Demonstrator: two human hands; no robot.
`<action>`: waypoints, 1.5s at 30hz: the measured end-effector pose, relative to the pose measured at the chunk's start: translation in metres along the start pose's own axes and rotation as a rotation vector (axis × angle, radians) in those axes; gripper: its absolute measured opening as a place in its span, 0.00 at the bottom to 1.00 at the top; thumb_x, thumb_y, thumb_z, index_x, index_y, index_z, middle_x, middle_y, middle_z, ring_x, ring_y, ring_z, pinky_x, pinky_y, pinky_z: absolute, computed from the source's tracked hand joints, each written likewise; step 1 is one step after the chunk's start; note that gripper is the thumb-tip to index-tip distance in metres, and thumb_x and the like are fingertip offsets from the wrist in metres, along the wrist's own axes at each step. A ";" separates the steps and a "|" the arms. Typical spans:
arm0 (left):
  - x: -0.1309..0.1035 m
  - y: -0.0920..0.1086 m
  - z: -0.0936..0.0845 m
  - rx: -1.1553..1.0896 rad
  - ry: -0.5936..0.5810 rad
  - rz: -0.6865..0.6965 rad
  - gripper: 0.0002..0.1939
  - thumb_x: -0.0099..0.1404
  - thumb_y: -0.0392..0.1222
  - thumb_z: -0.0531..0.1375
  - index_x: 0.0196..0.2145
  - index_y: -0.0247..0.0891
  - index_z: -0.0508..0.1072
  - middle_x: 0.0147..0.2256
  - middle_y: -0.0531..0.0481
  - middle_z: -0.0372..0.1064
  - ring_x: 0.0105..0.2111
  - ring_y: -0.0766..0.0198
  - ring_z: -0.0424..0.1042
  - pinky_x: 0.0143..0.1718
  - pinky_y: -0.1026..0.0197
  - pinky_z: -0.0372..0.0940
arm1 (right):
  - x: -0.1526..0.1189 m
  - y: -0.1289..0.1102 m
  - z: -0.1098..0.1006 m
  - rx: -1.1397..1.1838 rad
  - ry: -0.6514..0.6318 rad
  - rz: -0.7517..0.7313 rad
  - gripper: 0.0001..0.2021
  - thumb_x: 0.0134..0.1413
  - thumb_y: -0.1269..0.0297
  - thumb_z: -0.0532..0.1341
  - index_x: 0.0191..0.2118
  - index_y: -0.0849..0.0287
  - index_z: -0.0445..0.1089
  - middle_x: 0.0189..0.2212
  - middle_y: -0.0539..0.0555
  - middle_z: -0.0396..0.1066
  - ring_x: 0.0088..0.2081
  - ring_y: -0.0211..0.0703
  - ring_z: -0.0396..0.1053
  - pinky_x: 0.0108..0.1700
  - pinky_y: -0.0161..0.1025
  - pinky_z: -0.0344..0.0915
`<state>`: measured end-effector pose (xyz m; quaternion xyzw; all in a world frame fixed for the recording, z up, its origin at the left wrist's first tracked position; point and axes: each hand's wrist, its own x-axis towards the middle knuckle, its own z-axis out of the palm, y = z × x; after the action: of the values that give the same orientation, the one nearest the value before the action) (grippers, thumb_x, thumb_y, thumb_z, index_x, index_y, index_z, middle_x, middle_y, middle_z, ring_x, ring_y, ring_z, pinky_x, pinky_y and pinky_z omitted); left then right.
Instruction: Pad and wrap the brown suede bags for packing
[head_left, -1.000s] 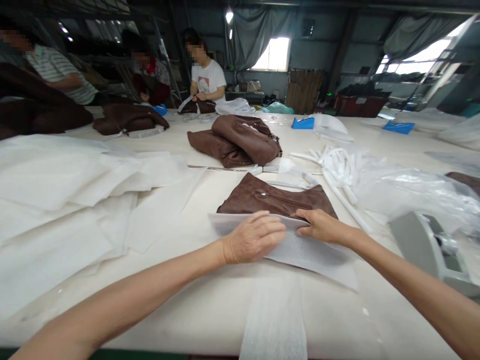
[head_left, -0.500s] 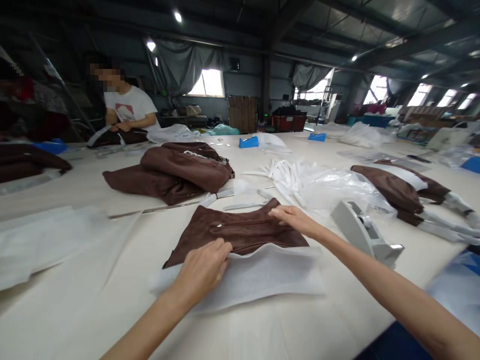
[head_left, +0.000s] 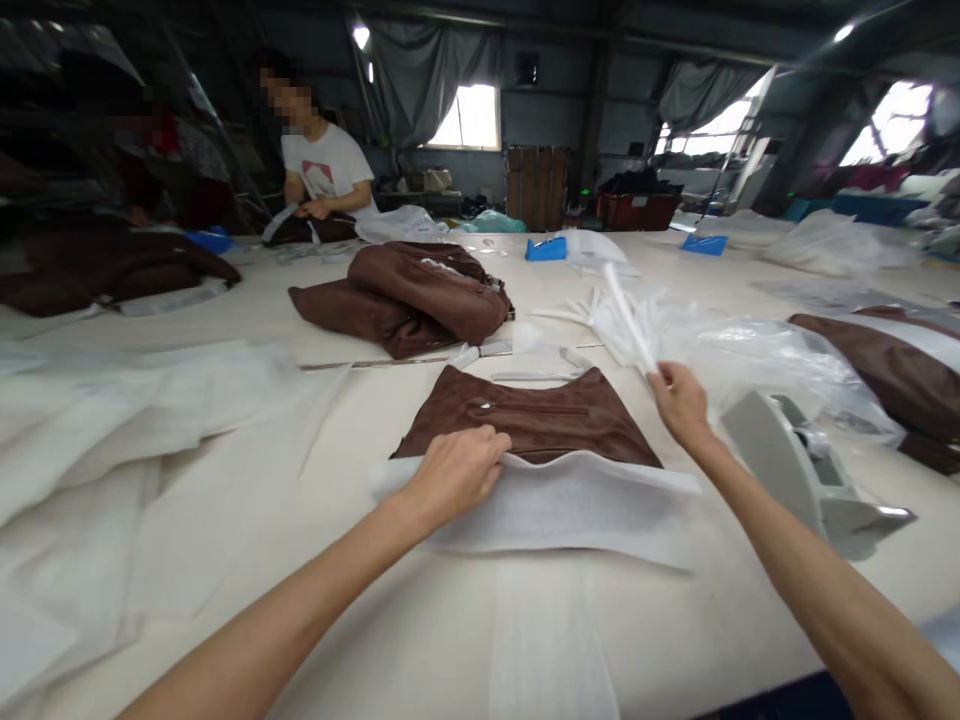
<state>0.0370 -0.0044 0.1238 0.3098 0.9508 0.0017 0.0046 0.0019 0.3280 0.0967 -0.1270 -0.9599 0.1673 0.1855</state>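
Observation:
A brown bag [head_left: 540, 420] lies flat on the pale table [head_left: 360, 610], its wrapped handles pointing away from me. Over its near part lies a white sheet [head_left: 570, 510]. My left hand [head_left: 461, 468] is closed on the top edge of this sheet, at the left of the bag's middle. Raised to the right of the bag, my right hand [head_left: 681, 405] grips one end of a white strip [head_left: 628, 318], which slants up and away to the left. Behind the strip is a bundle of similar white strips [head_left: 592, 312].
A grey tape dispenser [head_left: 802, 465] stands at right, near clear plastic [head_left: 780, 365]. More brown bags [head_left: 420, 290] lie behind and at both sides. White sheets [head_left: 105, 460] spread at left. A person in a white shirt [head_left: 330, 165] works across the table.
My right hand has left the bag's upper right corner and now holds a white strip further right. My left hand stays on the sheet's edge. The view has shifted.

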 end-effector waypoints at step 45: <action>-0.026 0.007 0.032 0.175 0.116 0.317 0.10 0.68 0.27 0.50 0.39 0.39 0.67 0.40 0.46 0.66 0.38 0.58 0.64 0.33 0.58 0.62 | -0.113 -0.010 -0.018 -0.065 -0.315 -0.777 0.36 0.58 0.71 0.57 0.70 0.46 0.48 0.66 0.55 0.57 0.66 0.55 0.55 0.61 0.60 0.59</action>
<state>0.0619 -0.0143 0.0922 0.4542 0.8854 -0.0624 -0.0774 0.1090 0.2893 0.0809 0.2660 -0.9578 0.0720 0.0815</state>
